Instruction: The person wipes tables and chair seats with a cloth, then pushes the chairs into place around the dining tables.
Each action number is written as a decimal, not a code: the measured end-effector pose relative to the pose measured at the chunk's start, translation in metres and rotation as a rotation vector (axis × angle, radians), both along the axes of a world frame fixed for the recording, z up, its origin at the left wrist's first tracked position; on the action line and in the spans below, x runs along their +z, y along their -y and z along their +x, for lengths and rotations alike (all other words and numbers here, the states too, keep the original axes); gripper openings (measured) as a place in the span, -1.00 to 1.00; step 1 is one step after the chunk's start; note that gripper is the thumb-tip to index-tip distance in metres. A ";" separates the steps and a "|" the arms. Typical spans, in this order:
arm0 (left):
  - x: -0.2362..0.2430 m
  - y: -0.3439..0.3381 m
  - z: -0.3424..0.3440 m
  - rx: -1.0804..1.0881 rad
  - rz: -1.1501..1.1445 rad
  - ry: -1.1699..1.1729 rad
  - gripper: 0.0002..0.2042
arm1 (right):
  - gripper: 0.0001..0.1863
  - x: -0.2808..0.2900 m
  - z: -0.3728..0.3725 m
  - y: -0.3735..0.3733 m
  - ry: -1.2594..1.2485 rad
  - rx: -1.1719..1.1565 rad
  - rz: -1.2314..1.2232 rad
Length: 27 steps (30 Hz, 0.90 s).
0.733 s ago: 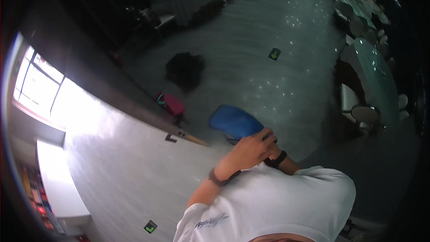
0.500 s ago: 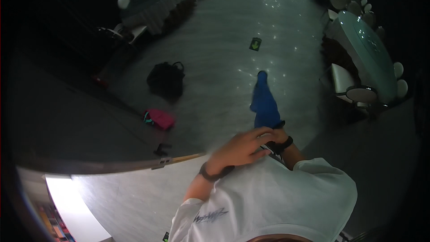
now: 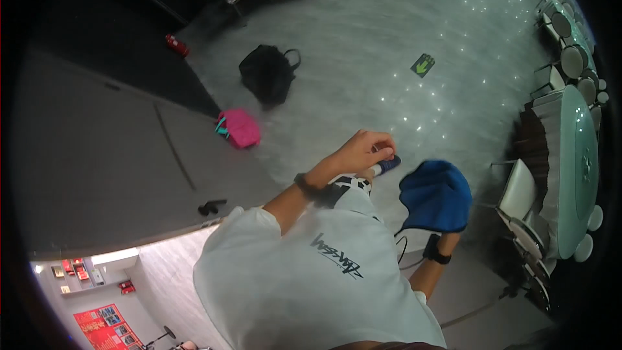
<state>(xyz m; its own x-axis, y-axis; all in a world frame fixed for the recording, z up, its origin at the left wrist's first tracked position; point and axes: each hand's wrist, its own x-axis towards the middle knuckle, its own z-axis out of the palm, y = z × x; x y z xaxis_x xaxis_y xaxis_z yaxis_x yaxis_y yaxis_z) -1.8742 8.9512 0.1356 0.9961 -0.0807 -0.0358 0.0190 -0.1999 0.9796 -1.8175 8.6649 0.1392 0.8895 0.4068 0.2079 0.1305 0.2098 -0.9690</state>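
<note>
A blue cloth bag point(image 3: 435, 196) with a dark hem hangs in front of my right hand point(image 3: 449, 241), bunched in soft folds. Dark cord point(image 3: 403, 246) loops down beside it. The cloth covers the fingers of that hand, which grips the bag; only skin near the wrist shows. My left hand point(image 3: 370, 148) is held out in front of my body, apart from the bag. Its fingers are curled in toward the thumb, and nothing shows in them. Below it are my patterned shorts point(image 3: 353, 185) and a dark shoe point(image 3: 389, 164).
A black bag point(image 3: 267, 74) and a pink bag point(image 3: 241, 128) lie on the floor ahead to the left, near a red extinguisher point(image 3: 176, 45). A grey door point(image 3: 123, 149) stands at left. Chairs point(image 3: 518, 189) surround a round glass-topped table point(image 3: 578, 168) at right.
My left hand has come away from my right wrist and moved forward. My right hand with the blue bag has shifted right, and the bag has spread wider. The view has turned left.
</note>
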 end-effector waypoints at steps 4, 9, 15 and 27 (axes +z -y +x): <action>-0.044 0.012 0.121 0.024 -0.099 -0.147 -0.86 | -0.63 0.019 0.092 0.039 -0.026 -0.064 0.089; -0.003 0.077 0.293 -0.298 0.109 0.087 -0.80 | -0.52 0.107 0.224 0.070 0.569 -0.272 -0.479; 0.028 0.183 0.450 -0.687 -0.029 0.169 -0.80 | -0.52 0.103 0.263 0.151 0.399 -0.687 -0.556; 0.002 0.336 0.679 -0.749 0.097 0.010 -0.67 | -0.51 0.005 0.464 0.300 0.150 -1.163 0.001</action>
